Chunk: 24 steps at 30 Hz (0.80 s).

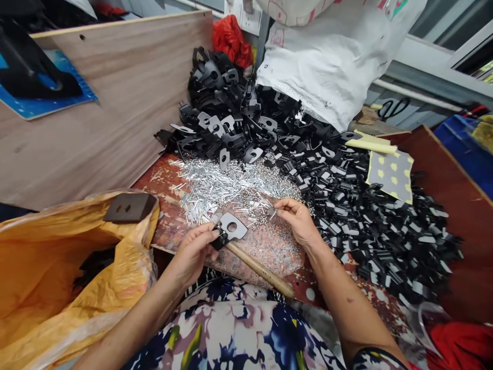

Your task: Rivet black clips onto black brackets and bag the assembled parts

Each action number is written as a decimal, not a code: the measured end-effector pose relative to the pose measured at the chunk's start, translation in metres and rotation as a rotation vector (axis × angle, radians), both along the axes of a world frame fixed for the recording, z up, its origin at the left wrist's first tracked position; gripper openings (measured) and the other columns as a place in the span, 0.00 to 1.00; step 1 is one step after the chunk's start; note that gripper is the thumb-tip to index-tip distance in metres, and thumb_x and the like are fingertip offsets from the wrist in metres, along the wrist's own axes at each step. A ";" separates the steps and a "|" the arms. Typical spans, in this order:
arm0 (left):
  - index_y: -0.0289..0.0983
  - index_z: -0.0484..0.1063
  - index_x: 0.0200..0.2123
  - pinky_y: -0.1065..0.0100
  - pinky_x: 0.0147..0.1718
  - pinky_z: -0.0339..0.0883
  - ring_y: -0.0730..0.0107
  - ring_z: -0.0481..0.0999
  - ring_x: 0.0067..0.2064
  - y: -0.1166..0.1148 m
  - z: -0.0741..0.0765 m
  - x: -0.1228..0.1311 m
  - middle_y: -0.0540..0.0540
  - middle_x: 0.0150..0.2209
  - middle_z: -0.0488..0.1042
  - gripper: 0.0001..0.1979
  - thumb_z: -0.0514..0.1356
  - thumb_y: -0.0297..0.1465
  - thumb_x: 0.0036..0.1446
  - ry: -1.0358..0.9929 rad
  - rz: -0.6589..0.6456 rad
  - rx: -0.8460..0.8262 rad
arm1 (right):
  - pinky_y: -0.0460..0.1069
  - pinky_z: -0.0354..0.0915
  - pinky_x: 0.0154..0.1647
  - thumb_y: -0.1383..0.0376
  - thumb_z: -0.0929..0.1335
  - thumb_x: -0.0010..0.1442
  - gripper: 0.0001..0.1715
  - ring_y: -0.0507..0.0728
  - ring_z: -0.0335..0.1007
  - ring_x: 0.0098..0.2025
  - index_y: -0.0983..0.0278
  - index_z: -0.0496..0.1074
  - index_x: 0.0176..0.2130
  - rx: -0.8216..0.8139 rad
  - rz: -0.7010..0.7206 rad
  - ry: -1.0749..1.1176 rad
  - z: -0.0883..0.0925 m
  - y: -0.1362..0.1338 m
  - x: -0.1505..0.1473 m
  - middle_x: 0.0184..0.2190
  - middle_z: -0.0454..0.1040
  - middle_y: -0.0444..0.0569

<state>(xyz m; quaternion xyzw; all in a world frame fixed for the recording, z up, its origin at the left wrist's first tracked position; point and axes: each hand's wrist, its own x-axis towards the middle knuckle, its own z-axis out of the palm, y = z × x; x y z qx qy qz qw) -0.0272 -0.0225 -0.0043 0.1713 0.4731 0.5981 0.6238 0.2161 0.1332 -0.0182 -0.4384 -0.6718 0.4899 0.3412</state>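
My left hand (198, 248) grips a black plastic clip part (233, 226) with a flat, glossy plate and a round hole, held above the front of the table. Beneath it lies a wooden handle (265, 271), slanting toward my lap; its far end is hidden behind the part and my hand. Thumb and fingers of my right hand (296, 218) are pinched together at the right edge of a heap of thin silver metal pins (215, 182). Anything between those fingertips is too small to make out.
Black plastic parts (227, 97) pile up behind the pins, and smaller black pieces (385, 231) spread rightward. A white sack (319, 61) hangs over the back. A wooden board (115, 103) stands at left, above an open yellow bag (57, 257). Scissors (393, 108) lie back right.
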 end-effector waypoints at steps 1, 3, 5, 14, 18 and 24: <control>0.35 0.70 0.22 0.77 0.16 0.61 0.78 0.57 0.23 -0.002 -0.001 -0.002 0.53 0.24 0.60 0.15 0.72 0.37 0.47 -0.002 0.006 -0.006 | 0.48 0.66 0.36 0.59 0.70 0.54 0.10 0.52 0.70 0.32 0.62 0.77 0.36 0.015 0.001 -0.036 -0.002 -0.002 0.004 0.32 0.77 0.45; 0.35 0.72 0.24 0.76 0.16 0.62 0.77 0.58 0.23 -0.004 -0.002 -0.004 0.53 0.25 0.62 0.14 0.72 0.37 0.47 -0.003 0.004 -0.014 | 0.48 0.65 0.34 0.62 0.70 0.53 0.08 0.52 0.68 0.30 0.62 0.77 0.35 0.052 0.002 -0.130 -0.007 -0.007 0.012 0.29 0.76 0.44; 0.35 0.73 0.25 0.76 0.16 0.62 0.77 0.59 0.24 -0.006 -0.002 -0.006 0.52 0.25 0.63 0.13 0.72 0.37 0.47 0.004 -0.008 -0.014 | 0.49 0.64 0.34 0.65 0.70 0.52 0.06 0.53 0.67 0.28 0.61 0.78 0.33 0.099 -0.003 -0.228 -0.009 -0.013 0.019 0.26 0.74 0.42; 0.35 0.72 0.23 0.76 0.17 0.63 0.77 0.60 0.24 -0.003 -0.001 -0.001 0.53 0.25 0.64 0.16 0.73 0.37 0.48 0.028 -0.012 -0.031 | 0.50 0.63 0.40 0.70 0.65 0.64 0.11 0.56 0.73 0.36 0.60 0.76 0.41 0.488 0.091 -0.769 0.012 -0.036 0.029 0.35 0.79 0.47; 0.36 0.71 0.22 0.76 0.18 0.62 0.78 0.59 0.23 -0.002 0.001 0.007 0.54 0.24 0.62 0.16 0.73 0.36 0.48 0.029 0.008 -0.027 | 0.52 0.62 0.42 0.76 0.63 0.62 0.13 0.60 0.71 0.40 0.66 0.74 0.41 0.703 0.230 -1.039 0.000 -0.051 0.005 0.37 0.77 0.54; 0.36 0.74 0.24 0.75 0.15 0.61 0.77 0.62 0.23 -0.002 0.003 0.003 0.52 0.24 0.65 0.12 0.71 0.36 0.46 -0.075 0.055 0.038 | 0.53 0.64 0.42 0.76 0.65 0.58 0.14 0.61 0.72 0.39 0.67 0.76 0.42 0.797 0.186 -0.918 0.000 -0.041 0.009 0.36 0.76 0.55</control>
